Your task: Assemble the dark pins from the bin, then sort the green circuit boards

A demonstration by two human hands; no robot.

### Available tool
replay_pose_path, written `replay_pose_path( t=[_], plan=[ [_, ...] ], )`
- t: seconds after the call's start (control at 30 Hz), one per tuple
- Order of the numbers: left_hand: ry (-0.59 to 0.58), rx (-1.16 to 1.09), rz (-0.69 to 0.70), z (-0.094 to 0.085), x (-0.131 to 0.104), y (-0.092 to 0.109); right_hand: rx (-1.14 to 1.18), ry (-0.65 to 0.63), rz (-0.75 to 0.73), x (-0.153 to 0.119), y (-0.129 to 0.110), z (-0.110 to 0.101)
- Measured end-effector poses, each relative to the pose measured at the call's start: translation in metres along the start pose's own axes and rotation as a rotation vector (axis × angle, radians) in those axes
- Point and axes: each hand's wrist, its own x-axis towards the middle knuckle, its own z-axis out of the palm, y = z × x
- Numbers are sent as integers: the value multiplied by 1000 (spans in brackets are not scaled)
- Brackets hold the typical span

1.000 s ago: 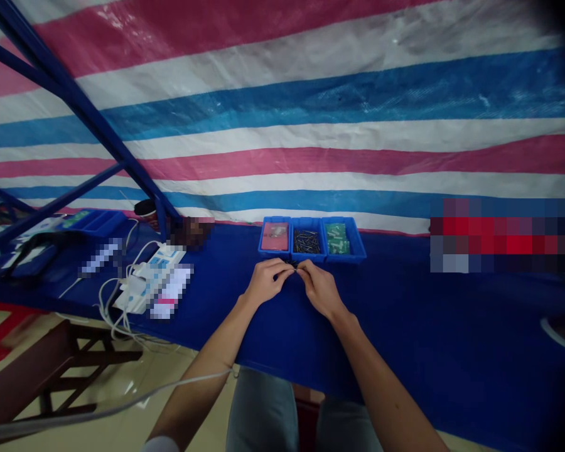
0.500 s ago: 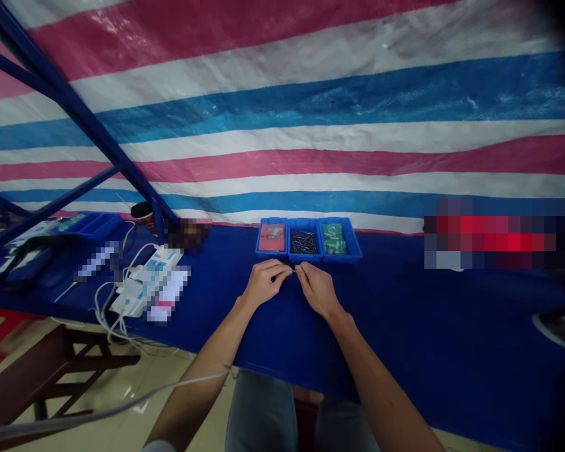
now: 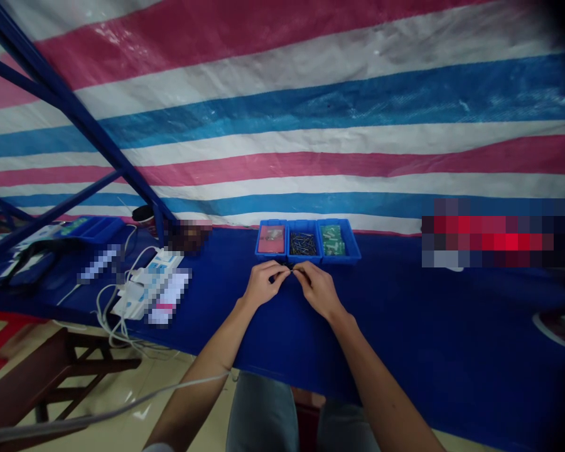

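My left hand [image 3: 263,282] and my right hand [image 3: 316,287] meet just in front of three joined blue bins, fingertips pinched close together. Between them shows a small, thin, dark piece [image 3: 290,269] with a pale glint, too small to name. Both hands grip it from opposite sides. The left bin [image 3: 258,252] holds a pink block with a clear packet on top. Dark, thin metal pieces like screws or nails [image 3: 302,243] fill the middle bin. In the right bin [image 3: 355,252] lie small green pieces [image 3: 333,240], perhaps circuit boards.
A white power strip [image 3: 145,285] with looped cables lies left on the blue-covered table [image 3: 405,339]. Farther left are another blue tray [image 3: 98,228] and a black strap-like thing [image 3: 37,263]. Striped sheeting hangs behind. A pale cable [image 3: 160,397] crosses near my left forearm.
My fingertips have drawn slightly closer together around the small piece, the right ones shifting a little left. The bins and their contents stay as they were; the view has tilted slightly.
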Motion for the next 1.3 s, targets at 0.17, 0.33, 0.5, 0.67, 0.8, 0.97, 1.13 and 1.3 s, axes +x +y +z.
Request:
replay_pose_path(
  t=[0.17, 0.33, 0.5, 0.67, 0.8, 0.97, 1.13, 1.3],
  plan=[
    [-1, 18, 1, 0, 0, 0, -26, -2, -11, 0, 2, 1],
    [-13, 23, 9, 0, -1, 0, -91, -28, 27, 0, 3, 3],
    [-9, 17, 25, 0, -1, -1, -116, -38, 71, 0, 5, 2],
    [-10, 25, 6, 1, -1, -1, -26, -16, 21, -1, 5, 1],
    [-22, 34, 6, 1, -1, 0, -23, -2, -9, -1, 7, 3],
    [-23, 37, 7, 1, -1, 0, -74, 0, 23, -1, 7, 5],
    [-21, 24, 15, 1, -1, -1, -125, -12, 51, -1, 6, 5],
    [-24, 13, 11, -1, 0, -1, -151, -16, 89, -1, 6, 5]
  ],
)
